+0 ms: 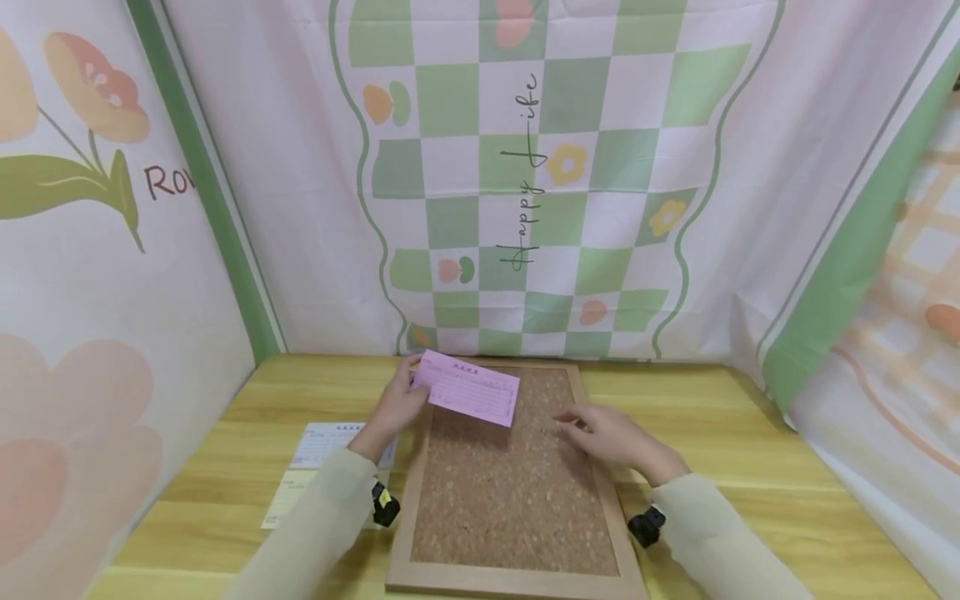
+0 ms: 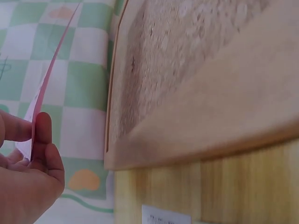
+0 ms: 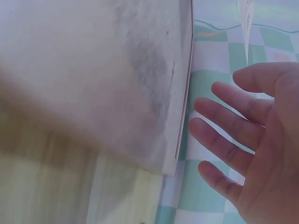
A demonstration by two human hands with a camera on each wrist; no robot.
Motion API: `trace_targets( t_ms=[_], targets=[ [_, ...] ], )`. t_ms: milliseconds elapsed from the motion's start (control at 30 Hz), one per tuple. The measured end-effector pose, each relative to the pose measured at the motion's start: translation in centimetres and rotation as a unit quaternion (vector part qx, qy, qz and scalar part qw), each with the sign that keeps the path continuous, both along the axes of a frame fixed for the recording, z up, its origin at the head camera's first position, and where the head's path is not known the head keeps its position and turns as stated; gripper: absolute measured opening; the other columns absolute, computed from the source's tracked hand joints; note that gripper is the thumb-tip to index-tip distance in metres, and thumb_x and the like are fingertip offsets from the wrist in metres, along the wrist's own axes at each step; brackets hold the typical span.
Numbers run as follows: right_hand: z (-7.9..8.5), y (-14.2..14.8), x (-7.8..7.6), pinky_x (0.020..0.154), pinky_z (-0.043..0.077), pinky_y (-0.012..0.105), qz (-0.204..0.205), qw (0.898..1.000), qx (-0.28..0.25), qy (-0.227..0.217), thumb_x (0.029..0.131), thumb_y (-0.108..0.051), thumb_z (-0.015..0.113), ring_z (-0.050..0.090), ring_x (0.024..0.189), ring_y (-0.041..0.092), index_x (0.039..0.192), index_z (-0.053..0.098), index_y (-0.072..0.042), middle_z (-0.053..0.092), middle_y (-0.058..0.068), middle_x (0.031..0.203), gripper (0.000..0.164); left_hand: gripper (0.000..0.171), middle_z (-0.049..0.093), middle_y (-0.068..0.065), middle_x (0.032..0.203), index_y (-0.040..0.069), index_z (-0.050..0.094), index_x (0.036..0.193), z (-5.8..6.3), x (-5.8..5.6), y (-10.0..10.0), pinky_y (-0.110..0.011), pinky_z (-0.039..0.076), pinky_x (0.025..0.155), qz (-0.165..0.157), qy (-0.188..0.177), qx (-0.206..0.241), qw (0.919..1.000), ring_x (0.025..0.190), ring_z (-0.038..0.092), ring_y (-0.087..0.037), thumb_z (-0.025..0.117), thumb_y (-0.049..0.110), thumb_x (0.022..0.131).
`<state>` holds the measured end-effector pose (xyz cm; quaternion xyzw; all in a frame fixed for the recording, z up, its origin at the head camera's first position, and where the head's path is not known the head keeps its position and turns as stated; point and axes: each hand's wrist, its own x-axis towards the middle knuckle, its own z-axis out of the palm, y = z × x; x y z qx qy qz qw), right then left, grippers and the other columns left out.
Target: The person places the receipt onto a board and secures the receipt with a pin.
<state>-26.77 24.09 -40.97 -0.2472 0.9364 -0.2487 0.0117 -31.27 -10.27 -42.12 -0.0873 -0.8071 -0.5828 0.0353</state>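
Note:
My left hand (image 1: pixel 393 406) pinches a pink printed paper slip (image 1: pixel 472 390) by its left end, the thumb on the near face. The slip hangs tilted above the upper part of a cork board (image 1: pixel 517 508) with a pale wooden frame. In the left wrist view the slip (image 2: pixel 44 86) shows nearly edge-on between thumb and fingers. My right hand (image 1: pixel 611 435) hovers over the board's right side with nothing in it. Its loosely bent, spread fingers (image 3: pixel 229 144) show in the right wrist view, beyond the frame edge.
Left of the board, a white printed slip (image 1: pixel 318 443) and a pale yellow slip (image 1: pixel 287 498) lie on the wooden table (image 1: pixel 750 467), partly hidden by my left arm. A checkered curtain (image 1: pixel 562 208) hangs behind the table. Wrist cameras (image 1: pixel 385 505) are strapped at both cuffs.

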Motion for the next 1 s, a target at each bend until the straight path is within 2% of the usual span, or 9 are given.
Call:
trace_targets(
  t_ms=[167, 333, 433, 567, 767, 833, 1000],
  targets=[
    [0.2, -1.0, -0.6, 0.087, 0.053, 0.048, -0.007, 1.0, -0.014, 0.005, 0.106, -0.021, 0.052, 0.064, 0.106, 0.029, 0.125, 0.066, -0.001, 0.069, 0.01, 0.116, 0.031, 0.056, 0.056, -0.027, 0.131, 0.005, 0.031, 0.151, -0.1, -0.1, 0.8, -0.051, 0.045, 0.099, -0.01, 0.004, 0.0, 0.9999, 0.119, 0.056, -0.037, 0.047, 0.002, 0.098],
    [0.3, -1.8, -1.0, 0.087, 0.053, 0.048, -0.014, 0.999, -0.041, -0.011, 0.106, -0.028, 0.051, 0.065, 0.106, 0.027, 0.125, 0.067, -0.001, 0.069, 0.009, 0.115, 0.036, 0.055, 0.054, -0.028, 0.135, 0.005, 0.032, 0.151, 0.0, 0.2, 1.6, -0.051, 0.041, 0.105, -0.013, -0.001, 0.012, 0.9998, 0.124, 0.054, -0.037, 0.045, 0.002, 0.098],
    [0.5, -2.1, -1.2, 0.078, 0.053, 0.044, -0.018, 0.998, -0.059, -0.03, 0.107, -0.034, 0.049, 0.064, 0.092, 0.023, 0.122, 0.067, -0.002, 0.07, 0.01, 0.106, 0.04, 0.055, 0.053, -0.028, 0.137, 0.005, 0.032, 0.151, 0.0, 0.3, 2.0, -0.05, 0.041, 0.105, -0.015, -0.001, 0.017, 0.9997, 0.124, 0.054, -0.037, 0.045, 0.001, 0.098],
    [0.6, -2.4, -1.5, 0.064, 0.046, 0.036, -0.026, 0.995, -0.082, -0.051, 0.107, -0.035, 0.049, 0.055, 0.073, 0.02, 0.115, 0.069, -0.001, 0.067, 0.013, 0.092, 0.041, 0.056, 0.052, -0.028, 0.139, 0.005, 0.032, 0.151, -0.1, 0.2, 2.4, -0.05, 0.042, 0.104, -0.016, 0.002, 0.012, 0.9998, 0.123, 0.055, -0.036, 0.046, 0.001, 0.097],
    [0.5, -2.5, -1.9, 0.067, 0.047, 0.034, -0.036, 0.992, -0.106, -0.063, 0.105, -0.037, 0.051, 0.059, 0.081, 0.02, 0.109, 0.072, -0.002, 0.071, 0.013, 0.099, 0.04, 0.056, 0.052, -0.025, 0.139, 0.009, 0.032, 0.152, -0.1, 0.3, 2.8, -0.05, 0.043, 0.102, -0.016, -0.004, 0.011, 0.9998, 0.122, 0.055, -0.035, 0.047, 0.002, 0.098],
    [0.5, -2.6, -2.0, 0.066, 0.044, 0.033, -0.038, 0.991, -0.115, -0.064, 0.105, -0.037, 0.053, 0.056, 0.078, 0.018, 0.107, 0.073, -0.004, 0.071, 0.012, 0.097, 0.039, 0.056, 0.053, -0.025, 0.138, 0.009, 0.033, 0.151, 0.0, 0.3, 3.0, -0.05, 0.044, 0.101, -0.017, -0.002, 0.009, 0.9998, 0.121, 0.056, -0.035, 0.047, 0.002, 0.098],
    [0.6, -2.7, -2.2, 0.057, 0.032, 0.03, -0.043, 0.988, -0.132, -0.071, 0.103, -0.035, 0.056, 0.034, 0.062, 0.013, 0.1, 0.074, -0.007, 0.062, 0.008, 0.081, 0.034, 0.054, 0.052, -0.027, 0.14, 0.007, 0.033, 0.15, 0.1, 0.4, 3.3, -0.049, 0.044, 0.102, -0.019, 0.003, 0.005, 0.9998, 0.123, 0.055, -0.036, 0.046, 0.002, 0.099]
  ],
)
